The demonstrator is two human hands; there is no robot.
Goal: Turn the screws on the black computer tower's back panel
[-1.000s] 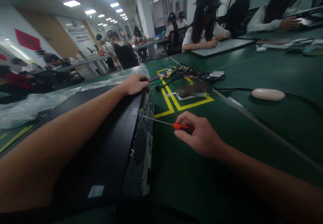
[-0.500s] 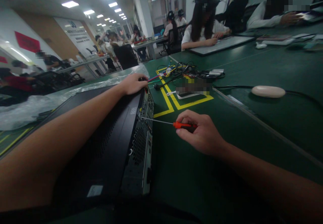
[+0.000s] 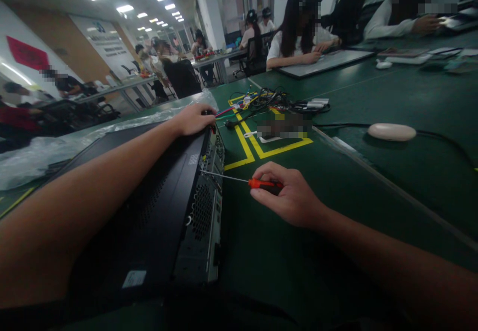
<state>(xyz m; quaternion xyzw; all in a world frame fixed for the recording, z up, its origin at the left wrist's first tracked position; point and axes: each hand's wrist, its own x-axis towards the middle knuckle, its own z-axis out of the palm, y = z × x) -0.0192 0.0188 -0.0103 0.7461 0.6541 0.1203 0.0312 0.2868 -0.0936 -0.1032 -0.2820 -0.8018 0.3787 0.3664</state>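
A black desktop computer case lies flat on the green table, its perforated rear panel facing right. My left hand rests on the case's far top corner, fingers curled over the edge. In my right hand is a red-handled screwdriver. Its thin metal shaft points left and the tip touches the upper part of the rear panel.
A tangle of cables lies inside yellow floor-tape markings beyond the case. To the right a white oval mouse with its cord. Clear plastic wrap lies left of the case. Several other people sit at far tables.
The view has shifted slightly. My right hand and the screwdriver have moved a little left toward the rear panel. My left hand stays on the case corner.
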